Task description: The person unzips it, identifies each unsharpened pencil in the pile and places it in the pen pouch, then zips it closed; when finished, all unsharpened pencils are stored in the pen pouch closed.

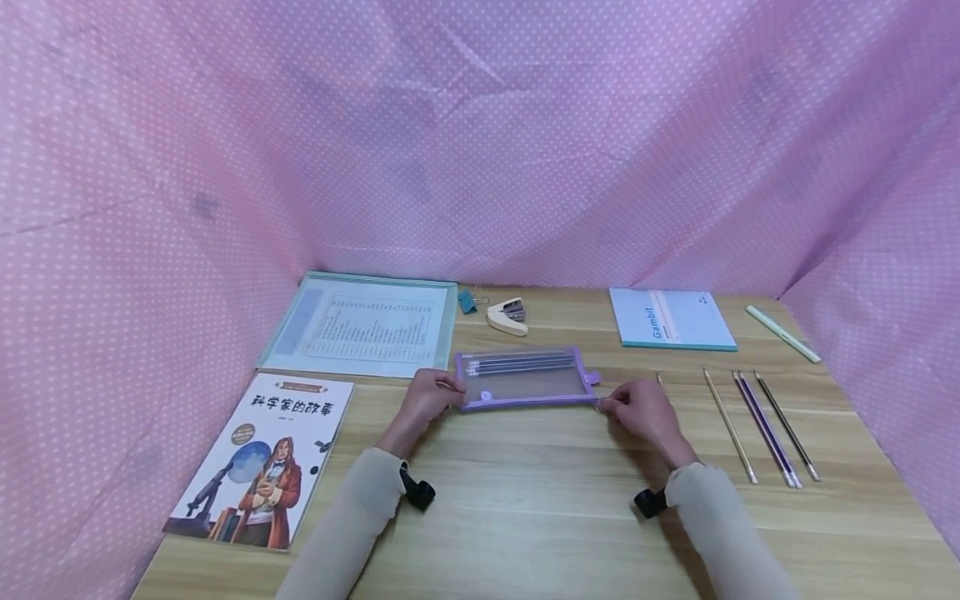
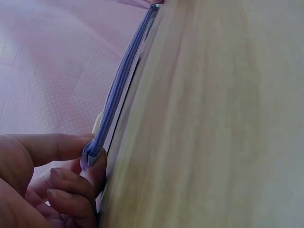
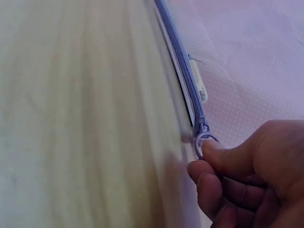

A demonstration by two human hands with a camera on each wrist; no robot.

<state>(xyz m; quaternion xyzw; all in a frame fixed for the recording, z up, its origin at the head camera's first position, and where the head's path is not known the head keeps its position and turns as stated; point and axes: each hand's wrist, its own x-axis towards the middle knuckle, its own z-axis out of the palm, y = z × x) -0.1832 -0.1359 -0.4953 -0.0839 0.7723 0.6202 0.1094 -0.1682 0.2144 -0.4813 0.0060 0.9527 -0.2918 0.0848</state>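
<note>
A see-through pencil pouch [image 1: 525, 388] with purple edging lies mid-table in the head view, several pencils [image 1: 517, 363] inside it. My left hand [image 1: 429, 398] pinches its near left corner between thumb and finger. In the left wrist view, the purple zipper edge [image 2: 116, 95] runs away from those fingertips, its teeth together along the length that shows. At the near right corner, my right hand [image 1: 645, 410] pinches the zipper's ring pull [image 3: 197, 147]. The slider sits at that right end of the zipper.
Several loose pencils [image 1: 765, 429] lie to the right, one partly behind the right hand. Behind the pouch are a stapler-like cream tool [image 1: 507, 317] and a teal binder clip [image 1: 467, 302]. Books [image 1: 262, 467], a document folder [image 1: 360, 325], a blue notebook [image 1: 675, 319] and a green pen-like stick [image 1: 782, 333] surround.
</note>
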